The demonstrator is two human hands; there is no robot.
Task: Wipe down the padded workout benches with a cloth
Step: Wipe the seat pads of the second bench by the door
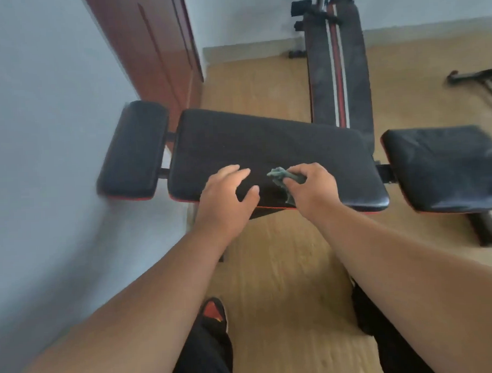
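A black padded bench lies across the view in three pads: a small left pad (133, 151), a long middle pad (265, 140) and a right pad (447, 166). My right hand (312, 190) grips a crumpled grey-green cloth (281, 175) on the near part of the middle pad. My left hand (225, 198) rests beside it on the same pad with its fingers spread and relaxed, holding nothing. A second black bench with red and white stripes (336, 64) stands behind, running away toward the far wall.
A grey wall (38, 110) runs close along the left, with a brown wooden door (154, 43) beyond it. Wooden floor (285, 269) lies between me and the bench. Black exercise gear (479, 80) sits at the far right. My feet are below.
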